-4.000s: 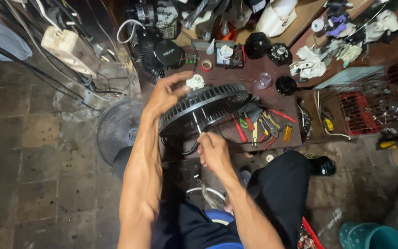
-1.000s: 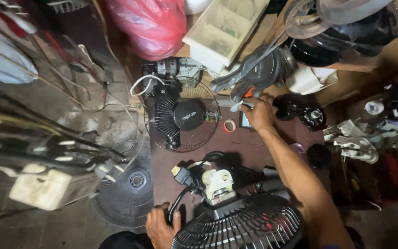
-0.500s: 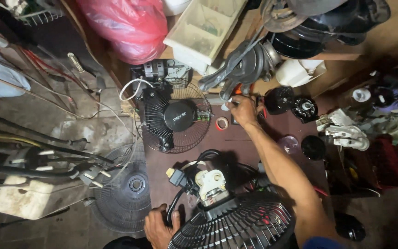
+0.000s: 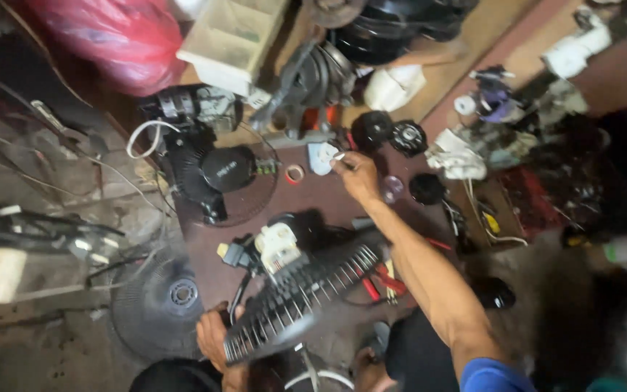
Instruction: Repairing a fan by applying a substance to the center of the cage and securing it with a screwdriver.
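My left hand (image 4: 215, 341) grips the lower rim of a black fan grille (image 4: 299, 301) that tilts up over my lap. Behind the grille sits the fan's white motor housing (image 4: 277, 247) with its black cable. My right hand (image 4: 357, 178) stretches forward across the dark red mat, and its fingertips pinch the edge of a small white plastic piece (image 4: 321, 156). A small tape ring (image 4: 294, 173) lies just left of that piece. A second fan with a black motor (image 4: 226, 170) lies on its wire guard further left.
Red-handled pliers (image 4: 382, 279) lie under my right forearm. A loose round grille (image 4: 161, 305) rests on the floor at left. A red bag (image 4: 103, 36), a cream tray (image 4: 230, 36), black round caps (image 4: 408, 138) and white parts (image 4: 459, 160) crowd the far side.
My right hand has drawn back from the cluttered far edge and now pinches the white piece. The grille has tilted steeply in my left hand, and the view has shifted.
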